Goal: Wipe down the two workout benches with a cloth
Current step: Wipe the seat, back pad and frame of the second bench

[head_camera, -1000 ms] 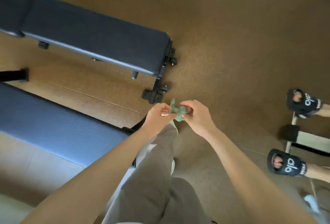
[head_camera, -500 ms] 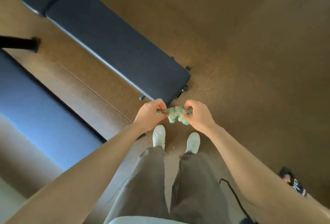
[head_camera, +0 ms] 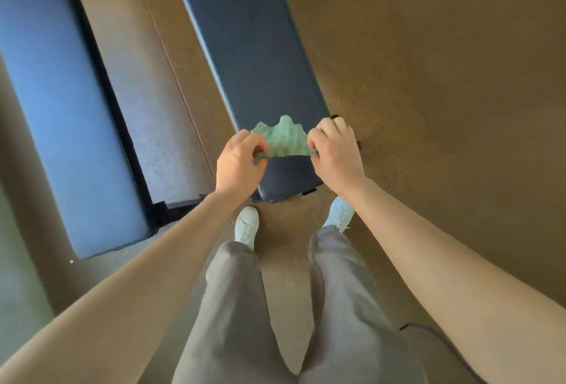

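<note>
A small green cloth [head_camera: 283, 140] is stretched between my two hands, above the near end of a dark navy bench [head_camera: 245, 46]. My left hand [head_camera: 240, 161] pinches the cloth's left edge. My right hand [head_camera: 333, 153] pinches its right edge. The dark bench runs away from me, up the middle of the view. A second, lighter blue bench [head_camera: 58, 101] lies parallel to it on the left. I stand at the foot of the dark bench, my white shoes just short of its end.
Brown floor [head_camera: 444, 92] spreads to the right of the dark bench. A strip of floor separates the two benches. A black frame foot [head_camera: 159, 212] sits at the blue bench's near end. A black cable [head_camera: 428, 331] lies on the floor at lower right.
The view has swung so the dark bench now runs straight ahead of me. My hands have moved apart and spread the bunched cloth out flat above the bench's end.
</note>
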